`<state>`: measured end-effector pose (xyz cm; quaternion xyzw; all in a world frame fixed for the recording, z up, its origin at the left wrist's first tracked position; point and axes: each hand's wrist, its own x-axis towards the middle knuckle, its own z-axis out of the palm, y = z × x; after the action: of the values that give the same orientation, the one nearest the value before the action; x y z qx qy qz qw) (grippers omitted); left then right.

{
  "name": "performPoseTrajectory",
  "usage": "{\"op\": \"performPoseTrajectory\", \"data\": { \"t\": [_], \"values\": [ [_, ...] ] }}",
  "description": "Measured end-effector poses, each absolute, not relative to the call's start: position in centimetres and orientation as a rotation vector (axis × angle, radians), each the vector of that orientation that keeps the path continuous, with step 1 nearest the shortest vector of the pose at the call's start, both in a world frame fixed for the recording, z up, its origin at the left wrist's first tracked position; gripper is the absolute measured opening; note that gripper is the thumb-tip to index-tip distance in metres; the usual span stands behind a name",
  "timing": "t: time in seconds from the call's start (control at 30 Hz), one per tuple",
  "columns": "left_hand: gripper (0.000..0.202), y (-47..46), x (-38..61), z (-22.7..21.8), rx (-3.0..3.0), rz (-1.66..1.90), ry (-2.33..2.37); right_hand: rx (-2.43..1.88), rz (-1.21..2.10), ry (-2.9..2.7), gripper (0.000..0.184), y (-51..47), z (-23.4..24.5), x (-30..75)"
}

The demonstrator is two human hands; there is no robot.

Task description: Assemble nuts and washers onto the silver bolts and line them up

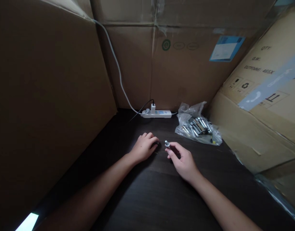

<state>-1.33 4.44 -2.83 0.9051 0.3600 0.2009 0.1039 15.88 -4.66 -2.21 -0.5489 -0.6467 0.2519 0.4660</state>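
Between the thumb and fingers of my right hand (pixel 183 159) is a silver expansion bolt (pixel 167 144), its threaded tip pointing up and away from me. My left hand (pixel 144 147) is close by on the left, low over the dark tabletop, with its thumb and fingers pinched together. Something small and dark shows at those fingertips, too small to name. The two hands are a short gap apart and do not touch. Behind my right hand, a clear plastic bag (pixel 194 138) lies with several similar metal bolts (pixel 197 125) in it.
A white power strip (pixel 163 114) with a white plug-in adapter (pixel 153 108) lies at the back of the dark table (pixel 147 199). A white cable (pixel 117 65) runs up from it. Cardboard boxes wall the table at left (pixel 53 80), back (pixel 130 64) and right (pixel 255 128).
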Motion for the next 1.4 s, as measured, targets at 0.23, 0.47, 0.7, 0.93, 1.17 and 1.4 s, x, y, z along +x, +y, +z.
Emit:
{"op": "performPoseTrajectory", "data": {
  "t": [0.23,0.47,0.7,0.93,1.17,1.4],
  "values": [
    [0.007,3.7,-1.5,-1.3,2.618,0.750,1.058,-1.400,0.593,-1.648,0.020,-4.6,-2.3,16.0],
    [0.008,1.9,-1.4,0.4,2.688,0.730,0.948,-1.402,0.641,-1.713,0.019,-4.8,-2.0,15.9],
    [0.009,1.5,-1.3,0.7,2.678,0.785,0.952,-1.406,0.667,-1.737,0.018,-4.8,-2.1,15.7],
    [0.008,1.0,-1.4,1.3,2.695,0.752,0.937,-1.377,0.749,-1.733,0.016,-5.0,-2.0,15.6],
    [0.014,0.7,-1.3,1.3,2.690,0.722,0.902,-1.353,0.791,-1.725,0.021,-5.0,-2.0,15.7],
    [0.009,0.3,-1.3,1.6,2.575,0.725,0.906,-1.327,0.748,-1.727,0.025,-5.0,-2.0,15.7]
  ]
}}
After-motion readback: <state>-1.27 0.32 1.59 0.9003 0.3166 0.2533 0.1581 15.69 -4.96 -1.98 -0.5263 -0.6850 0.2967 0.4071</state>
